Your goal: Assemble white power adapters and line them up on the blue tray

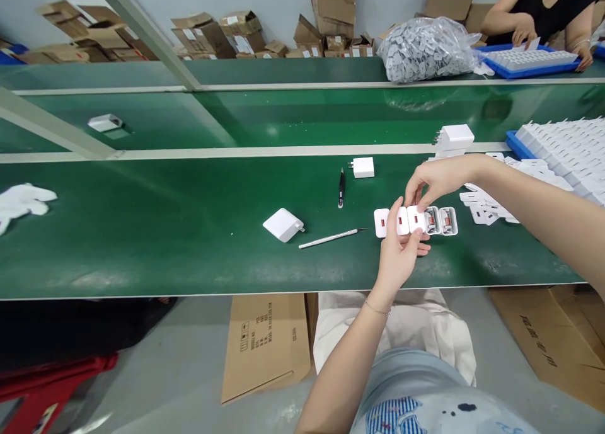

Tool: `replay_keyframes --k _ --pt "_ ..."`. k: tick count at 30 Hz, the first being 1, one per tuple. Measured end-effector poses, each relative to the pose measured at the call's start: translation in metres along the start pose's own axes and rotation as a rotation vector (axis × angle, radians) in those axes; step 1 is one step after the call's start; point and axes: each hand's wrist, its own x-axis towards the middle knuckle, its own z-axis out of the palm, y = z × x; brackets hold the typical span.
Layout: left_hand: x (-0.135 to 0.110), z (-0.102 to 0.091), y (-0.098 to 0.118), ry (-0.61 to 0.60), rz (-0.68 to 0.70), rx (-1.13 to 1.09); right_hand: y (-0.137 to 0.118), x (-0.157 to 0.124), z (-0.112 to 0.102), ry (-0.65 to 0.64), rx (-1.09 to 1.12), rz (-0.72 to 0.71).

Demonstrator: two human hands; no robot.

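Three of five charger shells [381,223] seem capped, two open; right hand [432,182] fingers pinch the third's cap [416,220], left hand [399,251] fingers steadying it.

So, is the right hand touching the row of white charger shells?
Touching. The head view shows the right hand with fingertips pressed on a piece in the row of white charger shells.

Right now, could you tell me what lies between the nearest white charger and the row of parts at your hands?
A slim white tool lies between the charger and the row of parts, in the head view.
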Motion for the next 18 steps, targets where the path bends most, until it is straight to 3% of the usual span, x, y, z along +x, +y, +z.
replay_keyframes --k 5,10,14,18 --pt "0.001 0.001 0.002 -0.001 -0.005 -0.006 -0.013 0.001 -0.002 0.005 -0.078 0.097" --pt "0.002 0.001 0.006 -0.01 -0.045 -0.019 -0.019 0.028 -0.013 -0.13 -0.137 0.215" --pt "0.002 0.001 0.006 0.015 -0.037 -0.015 -0.016 0.057 -0.02 -0.216 -0.179 0.24" --pt "0.002 0.002 0.003 0.029 -0.028 -0.02 -0.015 0.057 -0.02 -0.266 -0.106 0.224"
